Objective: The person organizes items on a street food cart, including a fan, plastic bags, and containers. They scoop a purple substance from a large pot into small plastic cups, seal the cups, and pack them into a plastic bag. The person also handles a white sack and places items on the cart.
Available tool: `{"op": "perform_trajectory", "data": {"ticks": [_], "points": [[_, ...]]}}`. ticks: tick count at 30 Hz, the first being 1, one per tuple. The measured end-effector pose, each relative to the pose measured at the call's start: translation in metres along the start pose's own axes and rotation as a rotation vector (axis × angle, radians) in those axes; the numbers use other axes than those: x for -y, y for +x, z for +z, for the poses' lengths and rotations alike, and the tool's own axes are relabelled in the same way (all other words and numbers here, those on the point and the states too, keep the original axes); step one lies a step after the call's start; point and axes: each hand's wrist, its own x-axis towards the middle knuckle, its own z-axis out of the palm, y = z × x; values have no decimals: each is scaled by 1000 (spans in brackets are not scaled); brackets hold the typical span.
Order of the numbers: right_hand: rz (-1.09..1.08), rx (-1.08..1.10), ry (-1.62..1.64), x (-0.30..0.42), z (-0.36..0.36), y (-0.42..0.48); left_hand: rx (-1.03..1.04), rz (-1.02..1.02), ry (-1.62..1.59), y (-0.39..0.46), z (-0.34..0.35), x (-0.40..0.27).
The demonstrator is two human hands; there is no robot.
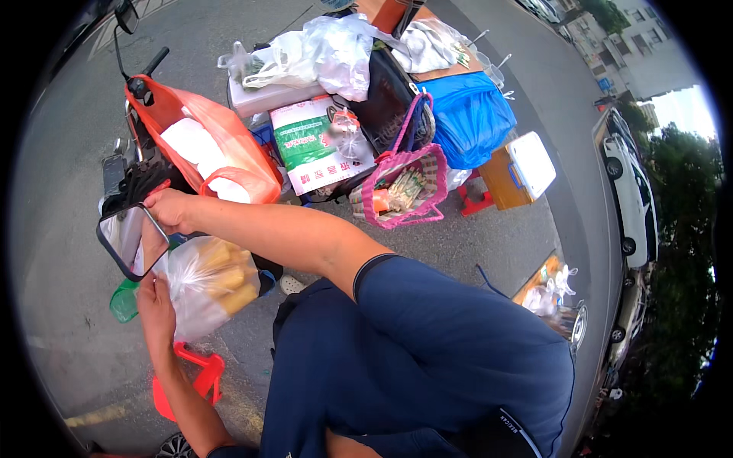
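Observation:
A scooter's rear-view mirror (129,243) hangs between my two hands and reflects part of an arm. My right hand (172,210) is at the mirror's upper right edge, beside the black handlebar area (140,177); the mirror and the hand itself hide its fingertips. Just under the mirror, my left hand (156,303) has its fingers pinched together at the gathered top of a clear plastic bag (197,303). Yellow, elongated pieces (229,275) fill that bag. Green plastic (124,300) shows to the left of my left hand. A large orange-red plastic bag (229,143) with white contents sits above my right forearm.
A printed carton (309,134), white plastic bags (338,51) and a blue plastic bag (467,114) crowd the vehicle. A pink-rimmed woven basket (438,172) holds thin sticks. Beside it stands a white-lidded box (532,166). Below lies a red plastic stool (200,380). Parked cars (630,189) line the road.

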Motion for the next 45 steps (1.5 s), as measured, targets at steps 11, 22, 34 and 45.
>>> {"op": "perform_trajectory", "data": {"ticks": [11, 22, 34, 45], "points": [[-313, 26, -870, -4, -62, -159, 77, -132, 140, 27, 32, 134], [102, -865, -1490, -12, -481, -412, -130, -200, 478, 59, 67, 154], [631, -651, -1772, -63, -622, -397, -291, -226, 873, -44, 155, 51], [587, -533, -1767, -57, -628, -403, -105, -91, 581, -2, 276, -32]]}}
